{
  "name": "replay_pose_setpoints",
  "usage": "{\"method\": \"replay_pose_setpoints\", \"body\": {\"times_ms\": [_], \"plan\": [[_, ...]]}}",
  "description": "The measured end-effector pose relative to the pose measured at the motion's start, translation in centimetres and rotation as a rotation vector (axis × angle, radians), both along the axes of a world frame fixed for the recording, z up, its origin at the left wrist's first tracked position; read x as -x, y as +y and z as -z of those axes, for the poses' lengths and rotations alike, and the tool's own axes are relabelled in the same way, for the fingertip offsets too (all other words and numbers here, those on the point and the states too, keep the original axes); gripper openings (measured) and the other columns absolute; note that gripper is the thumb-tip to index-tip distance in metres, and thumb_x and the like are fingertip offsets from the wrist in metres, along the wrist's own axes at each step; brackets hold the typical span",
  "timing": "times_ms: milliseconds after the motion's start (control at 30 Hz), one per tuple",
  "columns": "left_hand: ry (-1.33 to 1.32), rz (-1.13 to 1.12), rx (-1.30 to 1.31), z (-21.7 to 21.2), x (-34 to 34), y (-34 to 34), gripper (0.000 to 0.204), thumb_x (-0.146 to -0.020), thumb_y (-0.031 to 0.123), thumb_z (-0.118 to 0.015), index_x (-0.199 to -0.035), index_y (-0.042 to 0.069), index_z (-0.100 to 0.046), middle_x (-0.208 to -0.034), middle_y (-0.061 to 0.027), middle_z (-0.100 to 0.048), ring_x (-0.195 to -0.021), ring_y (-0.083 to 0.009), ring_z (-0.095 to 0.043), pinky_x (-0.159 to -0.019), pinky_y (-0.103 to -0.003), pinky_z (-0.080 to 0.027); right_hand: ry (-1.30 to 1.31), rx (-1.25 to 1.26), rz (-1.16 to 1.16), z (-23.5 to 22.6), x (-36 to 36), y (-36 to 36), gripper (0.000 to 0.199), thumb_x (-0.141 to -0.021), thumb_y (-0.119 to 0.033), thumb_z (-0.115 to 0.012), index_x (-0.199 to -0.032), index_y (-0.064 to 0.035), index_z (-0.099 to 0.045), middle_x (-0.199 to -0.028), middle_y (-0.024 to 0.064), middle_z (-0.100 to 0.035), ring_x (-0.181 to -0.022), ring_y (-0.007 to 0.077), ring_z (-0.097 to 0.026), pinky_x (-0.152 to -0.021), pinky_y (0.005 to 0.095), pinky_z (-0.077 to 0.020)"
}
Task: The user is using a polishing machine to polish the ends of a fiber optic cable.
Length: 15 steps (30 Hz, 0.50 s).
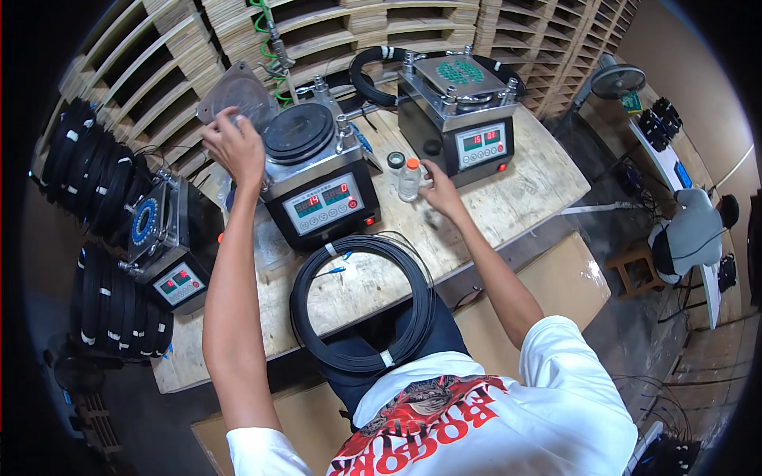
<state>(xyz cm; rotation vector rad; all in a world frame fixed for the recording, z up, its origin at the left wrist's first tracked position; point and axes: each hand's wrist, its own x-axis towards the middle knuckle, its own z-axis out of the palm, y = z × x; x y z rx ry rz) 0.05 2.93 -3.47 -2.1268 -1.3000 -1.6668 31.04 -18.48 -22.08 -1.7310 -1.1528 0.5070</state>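
- While holding up the hinged lid (pixel 238 94) of the middle polishing machine (pixel 321 178), left hand (pixel 236 147) grips its edge.
- Right of that machine, right hand (pixel 439 190) touches a small bottle (pixel 409 179); grasp unclear.
- Round pad (pixel 299 132) exposed, apparently unloaded; cable coil (pixel 363 304) waiting on the tabletop (pixel 508 202) before the machine.
- Fingertips behind bottle hidden.

Both arms outstretched, grips (pixel 235 147) (pixel 440 193) curled.

On the desk (pixel 524 198), the cable coil (pixel 361 305) lies at six o'clock of the middle machine (pixel 317 186); the bottle (pixel 409 179) stands at three o'clock.
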Motion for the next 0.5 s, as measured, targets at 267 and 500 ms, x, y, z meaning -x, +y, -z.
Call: {"method": "replay_pose_setpoints", "body": {"times_ms": [267, 500], "plan": [[-0.243, -0.084, 0.001, 0.5, 0.1, 0.0, 0.034, -0.089, 0.014, -0.060, -0.123, 0.016, -0.057, -0.121, -0.0182, -0.040, -0.115, -0.0343, -0.041, -0.100, -0.046, -0.033, -0.178, -0.061, 0.123, 3.4, 1.4, 2.3, 0.064, -0.073, -0.022, -0.084, -0.124, -0.0026, -0.052, -0.106, 0.0215, -0.064, -0.097, 0.0322, -0.065, -0.084, 0.0389, -0.0515], [-0.317, 0.264, 0.251, 1.3, 1.1, 1.5, 0.058, -0.092, 0.014, -0.063, -0.145, 0.016, -0.040, -0.135, -0.0325, -0.034, -0.130, -0.0455, -0.038, -0.112, -0.047, -0.030, 0.176, -0.445, 0.005, -4.7, 0.3, 5.5, 0.045, -0.079, -0.011, -0.078, -0.114, -0.0002, -0.052, -0.101, 0.0116, -0.064, -0.093, 0.0188, -0.063, -0.082, 0.0326, -0.0503]]}}
